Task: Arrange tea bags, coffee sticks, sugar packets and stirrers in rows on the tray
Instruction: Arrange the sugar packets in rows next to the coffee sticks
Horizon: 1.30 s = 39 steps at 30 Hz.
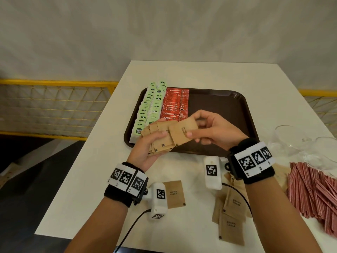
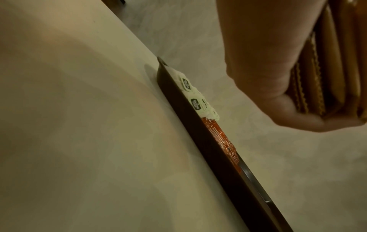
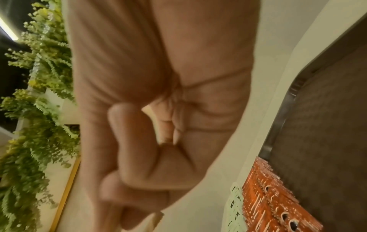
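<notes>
A dark brown tray (image 1: pixel 226 108) lies on the white table. On its left side stand rows of green tea bags (image 1: pixel 149 108) and red coffee sticks (image 1: pixel 175 105). Above the tray's near edge my left hand (image 1: pixel 147 148) grips a fanned stack of brown sugar packets (image 1: pixel 160 136). My right hand (image 1: pixel 204 130) pinches one brown sugar packet (image 1: pixel 182 132) at the top of that stack. In the left wrist view the stack of packets (image 2: pixel 327 70) shows edge-on behind my left hand (image 2: pixel 278 78). The right wrist view shows my right hand (image 3: pixel 158 125) with its fingers curled.
Loose brown sugar packets (image 1: pixel 229 214) lie on the table near me, one more (image 1: pixel 174 194) by my left wrist. A pile of red-striped stirrers (image 1: pixel 315 194) lies at the right, with clear glassware (image 1: pixel 299 141) behind it. A yellow railing (image 1: pixel 54 83) runs to the left.
</notes>
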Tool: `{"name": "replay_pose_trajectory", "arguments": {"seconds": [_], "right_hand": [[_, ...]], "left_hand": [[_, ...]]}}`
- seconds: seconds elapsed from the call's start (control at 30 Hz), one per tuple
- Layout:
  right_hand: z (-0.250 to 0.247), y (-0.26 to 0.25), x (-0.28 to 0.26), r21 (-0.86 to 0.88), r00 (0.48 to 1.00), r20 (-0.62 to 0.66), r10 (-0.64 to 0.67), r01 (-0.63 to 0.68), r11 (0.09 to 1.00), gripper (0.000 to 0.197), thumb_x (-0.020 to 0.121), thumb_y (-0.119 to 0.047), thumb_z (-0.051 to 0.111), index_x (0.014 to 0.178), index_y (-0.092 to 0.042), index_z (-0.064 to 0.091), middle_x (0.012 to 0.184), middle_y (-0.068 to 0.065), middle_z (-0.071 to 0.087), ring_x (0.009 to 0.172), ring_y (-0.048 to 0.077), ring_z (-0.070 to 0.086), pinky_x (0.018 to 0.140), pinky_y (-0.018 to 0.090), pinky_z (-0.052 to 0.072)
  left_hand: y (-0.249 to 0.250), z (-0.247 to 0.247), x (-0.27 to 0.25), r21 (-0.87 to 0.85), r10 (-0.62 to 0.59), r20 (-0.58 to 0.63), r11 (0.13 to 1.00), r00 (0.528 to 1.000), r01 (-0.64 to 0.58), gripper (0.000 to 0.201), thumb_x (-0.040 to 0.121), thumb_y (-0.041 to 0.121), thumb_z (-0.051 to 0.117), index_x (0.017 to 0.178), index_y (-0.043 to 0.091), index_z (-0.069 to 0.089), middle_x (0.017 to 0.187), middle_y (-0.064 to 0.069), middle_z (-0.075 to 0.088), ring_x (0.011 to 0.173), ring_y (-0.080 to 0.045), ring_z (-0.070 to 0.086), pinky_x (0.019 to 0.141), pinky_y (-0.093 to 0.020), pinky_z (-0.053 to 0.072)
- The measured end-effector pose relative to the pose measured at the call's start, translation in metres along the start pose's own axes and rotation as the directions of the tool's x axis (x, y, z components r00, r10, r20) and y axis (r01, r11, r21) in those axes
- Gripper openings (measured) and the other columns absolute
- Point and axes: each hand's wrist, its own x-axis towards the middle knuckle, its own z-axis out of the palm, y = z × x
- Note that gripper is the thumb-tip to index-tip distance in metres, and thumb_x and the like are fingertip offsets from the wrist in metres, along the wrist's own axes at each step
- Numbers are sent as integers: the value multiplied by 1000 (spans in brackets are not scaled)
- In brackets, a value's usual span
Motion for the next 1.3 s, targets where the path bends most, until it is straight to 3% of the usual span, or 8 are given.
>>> {"name": "replay_pose_trajectory", "arguments": {"seconds": [0.1, 0.2, 0.33, 0.43, 0.67, 0.9, 1.03, 1.3], "right_hand": [[2, -1, 6, -76, 999, 3, 53, -52, 996, 15, 83, 8, 60, 82, -7, 59, 80, 14, 53, 46, 3, 41, 39, 12, 28], [5, -2, 14, -126, 992, -33, 121, -124, 984, 15, 88, 2, 55, 84, -11, 61, 87, 15, 50, 50, 6, 35, 40, 15, 24], [15, 1, 24, -197, 986, -133, 100, -125, 972, 15, 90, -5, 55, 96, -19, 54, 90, 7, 52, 61, 13, 45, 41, 15, 33], [22, 11, 27, -70, 973, -222, 59, -76, 995, 23, 87, -7, 61, 106, -14, 50, 96, 9, 54, 70, 19, 51, 47, 17, 42], [25, 24, 24, -87, 986, -149, 81, -94, 992, 30, 93, -12, 55, 122, -7, 56, 112, 16, 63, 82, 15, 58, 56, 20, 46], [18, 19, 21, -11, 993, -86, 74, -76, 997, 30, 83, -5, 66, 113, -9, 62, 108, 12, 64, 86, 16, 65, 66, 20, 56], [7, 16, 15, 144, 995, -68, 78, -68, 987, 19, 82, -6, 65, 100, -12, 62, 105, 9, 65, 90, 19, 67, 65, 23, 57], [3, 15, 19, 89, 993, -86, 78, -70, 994, 26, 81, -2, 66, 105, -12, 62, 98, 7, 68, 83, 17, 69, 61, 21, 57]], "left_hand": [[-2, 0, -1, -21, -11, 36, 1000, 999, 12, 37, 75, 5, 60, 108, 22, 59, 96, -2, 72, 83, -16, 70, 63, -30, 57], [-7, 2, -1, 8, -15, 44, 1000, 999, 14, 39, 74, 3, 66, 107, 22, 61, 99, -2, 72, 87, -17, 69, 66, -32, 56], [-13, 8, 2, 20, -3, -30, 1000, 1000, 4, 38, 78, -4, 59, 108, 19, 59, 94, -5, 71, 85, -20, 68, 62, -31, 57], [-14, 8, 7, 19, 10, -84, 1000, 996, -8, 37, 83, -7, 54, 107, 20, 60, 99, -7, 68, 89, -22, 65, 63, -32, 55], [-13, 5, 11, 74, -3, -129, 997, 992, 12, 44, 72, 4, 67, 111, 23, 60, 118, -9, 65, 106, -25, 62, 70, -35, 54], [-11, 9, 12, 162, 26, -94, 987, 995, -11, 55, 67, 12, 72, 119, 11, 58, 99, -7, 69, 92, -18, 67, 69, -31, 54], [-9, 7, 13, 141, 69, -79, 988, 994, -58, 33, 81, -7, 58, 98, 21, 60, 86, 3, 72, 84, -12, 67, 66, -28, 54], [-8, 12, 10, 171, 88, -56, 982, 995, -78, 35, 66, 6, 68, 97, 20, 60, 96, 0, 68, 93, -18, 64, 68, -32, 55]]}}
